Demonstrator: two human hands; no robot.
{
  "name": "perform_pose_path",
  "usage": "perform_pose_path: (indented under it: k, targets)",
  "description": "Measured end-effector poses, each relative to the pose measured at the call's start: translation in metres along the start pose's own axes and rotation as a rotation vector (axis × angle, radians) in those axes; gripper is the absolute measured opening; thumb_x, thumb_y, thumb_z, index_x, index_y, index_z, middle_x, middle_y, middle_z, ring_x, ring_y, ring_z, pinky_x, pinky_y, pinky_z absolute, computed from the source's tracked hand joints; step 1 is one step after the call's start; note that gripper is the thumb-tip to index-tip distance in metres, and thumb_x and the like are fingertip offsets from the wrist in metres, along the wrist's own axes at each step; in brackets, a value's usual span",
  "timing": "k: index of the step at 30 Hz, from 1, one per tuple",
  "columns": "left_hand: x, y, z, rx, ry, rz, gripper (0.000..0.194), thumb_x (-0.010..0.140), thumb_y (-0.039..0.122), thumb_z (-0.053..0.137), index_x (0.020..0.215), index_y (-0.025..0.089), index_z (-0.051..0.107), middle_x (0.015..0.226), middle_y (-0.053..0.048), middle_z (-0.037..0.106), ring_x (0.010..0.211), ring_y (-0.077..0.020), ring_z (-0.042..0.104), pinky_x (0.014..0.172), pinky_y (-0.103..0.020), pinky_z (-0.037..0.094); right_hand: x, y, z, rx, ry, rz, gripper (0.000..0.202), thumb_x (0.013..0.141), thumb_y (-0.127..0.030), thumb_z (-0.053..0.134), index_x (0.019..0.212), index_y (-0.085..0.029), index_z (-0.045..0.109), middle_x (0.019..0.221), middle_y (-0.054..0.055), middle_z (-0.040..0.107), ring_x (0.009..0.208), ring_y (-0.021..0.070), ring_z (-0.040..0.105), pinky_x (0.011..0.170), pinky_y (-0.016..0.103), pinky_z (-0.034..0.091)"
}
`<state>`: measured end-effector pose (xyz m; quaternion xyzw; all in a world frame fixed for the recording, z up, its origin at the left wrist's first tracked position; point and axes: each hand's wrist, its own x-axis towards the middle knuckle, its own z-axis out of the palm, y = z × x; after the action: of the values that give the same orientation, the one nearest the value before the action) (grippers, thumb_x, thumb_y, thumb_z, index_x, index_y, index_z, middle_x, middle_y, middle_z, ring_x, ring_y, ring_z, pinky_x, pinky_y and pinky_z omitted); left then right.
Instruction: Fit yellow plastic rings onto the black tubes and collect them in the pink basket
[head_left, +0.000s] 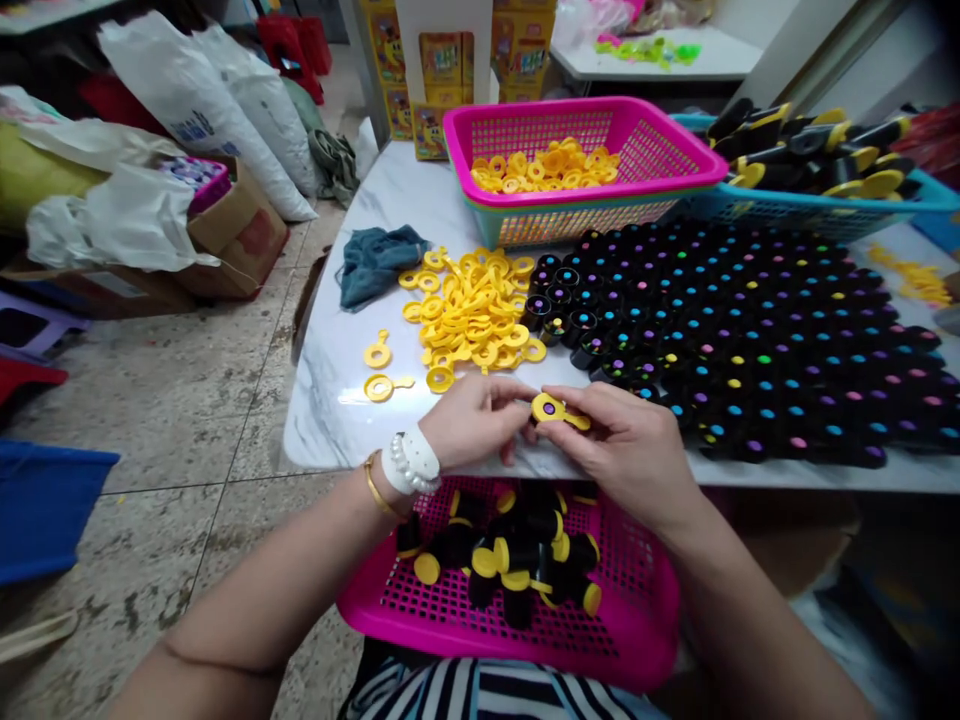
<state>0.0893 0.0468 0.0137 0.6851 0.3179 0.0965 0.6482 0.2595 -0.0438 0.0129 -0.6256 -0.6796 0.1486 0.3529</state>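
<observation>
Cap (pixel 550 408), one, pinched by right hand (pixel 636 440) at its ten o'clock; left hand (pixel 472 420), grip unclear; pink baskets (pixel 637 635), two: twelve, six o'clock.

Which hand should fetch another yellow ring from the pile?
Probably the left hand: it is nearer the yellow pile. The right hand is pinching a yellow piece and sits closer to the black pieces.
</observation>
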Motion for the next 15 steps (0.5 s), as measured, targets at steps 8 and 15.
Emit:
perform_pose_path:
  k: [8,15]
  targets:
    - [0.006,0.004,0.016,0.096,0.096,0.011,0.035,0.093,0.035,0.043,0.072,0.015,0.062,0.055,0.003,0.059,0.040,-0.0048,0.048,0.043,-0.016,0.038,-0.009,0.006,0.007,0.023,0.037,0.070,0.030,0.086,-0.033,0.064,0.114,-0.025,0.071,0.080,0.004,0.068,0.067,0.0167,0.062,0.065,0.031,0.051]
    - [0.005,-0.002,0.019,0.067,0.107,-0.003,0.035,0.093,0.037,0.042,0.076,0.016,0.063,0.057,0.003,0.060,0.039,-0.0047,0.050,0.039,-0.014,0.037,-0.026,0.007,0.004,0.801,-0.034,0.523,0.042,0.089,-0.034,0.060,0.130,-0.021,0.057,0.086,0.004,0.070,0.068,0.0152,0.069,0.069,0.033,0.060]
